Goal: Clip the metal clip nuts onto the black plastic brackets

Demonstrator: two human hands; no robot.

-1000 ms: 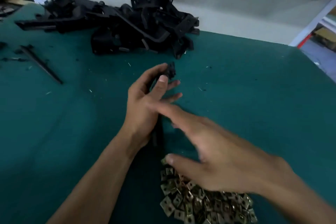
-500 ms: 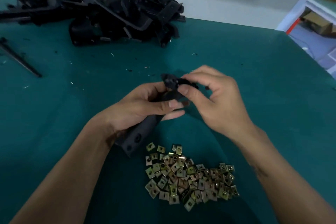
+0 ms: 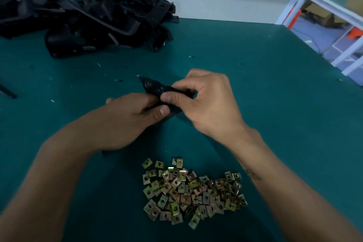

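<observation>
At frame centre a bracket (image 3: 155, 87) is gripped by the left hand (image 3: 125, 118), apparently as a brace, while its edge is pinched by the right hand (image 3: 208, 100), presumably seating a nut; none visible there. Nuts (image 3: 192, 190) are heaped lower centre; spare brackets (image 3: 88, 17) upper left.

Bracket heap (image 3: 94, 17) far; nuts (image 3: 192, 190) near.

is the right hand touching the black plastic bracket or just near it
Touching. The head view shows the right hand pinching the black plastic bracket between thumb and curled fingers, with no gap.
</observation>
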